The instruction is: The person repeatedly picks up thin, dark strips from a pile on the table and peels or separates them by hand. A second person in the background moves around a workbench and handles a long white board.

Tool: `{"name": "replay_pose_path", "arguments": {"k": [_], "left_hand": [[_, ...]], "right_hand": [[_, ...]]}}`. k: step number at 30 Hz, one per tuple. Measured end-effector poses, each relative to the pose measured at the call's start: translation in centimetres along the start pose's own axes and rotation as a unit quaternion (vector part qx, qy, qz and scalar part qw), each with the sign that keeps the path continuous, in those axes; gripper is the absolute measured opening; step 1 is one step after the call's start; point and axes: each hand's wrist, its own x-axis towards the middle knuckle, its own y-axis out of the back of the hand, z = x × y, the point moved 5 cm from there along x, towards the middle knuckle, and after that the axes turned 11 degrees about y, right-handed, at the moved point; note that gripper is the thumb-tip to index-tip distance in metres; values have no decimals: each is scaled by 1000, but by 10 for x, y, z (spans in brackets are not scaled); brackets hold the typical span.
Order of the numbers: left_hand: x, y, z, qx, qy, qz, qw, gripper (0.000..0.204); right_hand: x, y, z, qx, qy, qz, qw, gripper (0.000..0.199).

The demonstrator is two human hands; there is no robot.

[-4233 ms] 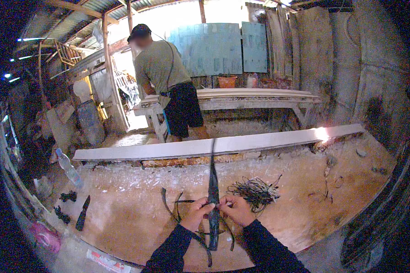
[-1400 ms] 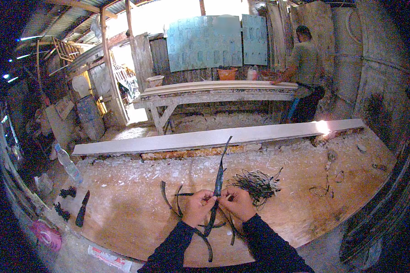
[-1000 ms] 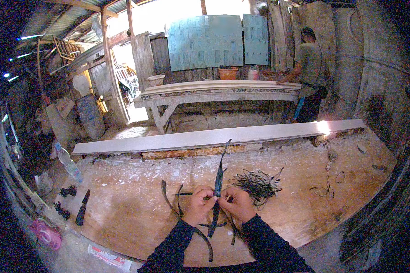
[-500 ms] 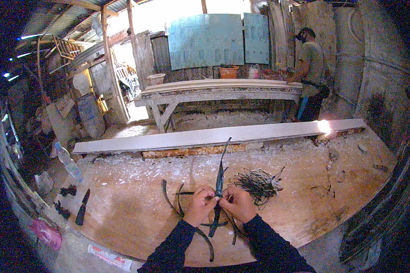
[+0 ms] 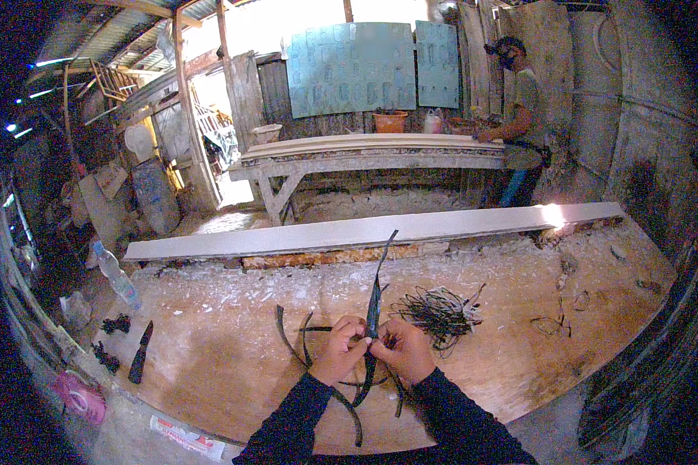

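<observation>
My left hand [image 5: 343, 353] and my right hand [image 5: 406, 353] are closed side by side over the wooden tabletop, thumbs meeting. Both pinch the middle of a long dark strip [image 5: 374, 310], rubber-like in look. Its narrow upper end points away from me, and the lower part curves down between my wrists. Around and under my hands lie several loose black strips [image 5: 285, 337]. Just beyond my right hand sits a tangled bundle of thin dark strands [image 5: 442, 318]. To the left, a dark-handled knife [image 5: 141, 355] rests on the table.
A long white board [image 5: 364, 232] spans the table's far side, above scattered white flakes. At left are a clear plastic bottle [image 5: 116, 275] and small black clumps [image 5: 116, 324]. Farther back, a person [image 5: 523, 105] stands at a workbench [image 5: 349, 159] holding an orange pot [image 5: 390, 122].
My hands stay nearly in place, still pinching the strip. Its lower part now bends in more of a curve. The person at the back has shifted slightly left, arms along the bench.
</observation>
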Motion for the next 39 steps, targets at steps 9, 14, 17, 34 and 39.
{"name": "replay_pose_path", "arguments": {"k": [9, 14, 17, 34, 39], "left_hand": [[1, -3, -6, -26, 37, -59, 997, 10], [-1, -4, -8, -132, 84, -96, 983, 13], [-2, -3, -12, -116, 61, -88, 988, 14], [-15, 192, -78, -724, -132, 108, 668, 19], [-26, 210, -98, -789, -130, 132, 585, 16]], "right_hand": [[2, 7, -11, -22, 77, -3, 997, 17], [2, 2, 5, 94, 2, 12, 996, 16], [3, 3, 7, 87, 11, 11, 996, 16], [4, 29, 45, -226, -95, -192, 950, 33], [3, 16, 55, -234, -76, -247, 937, 34]]}}
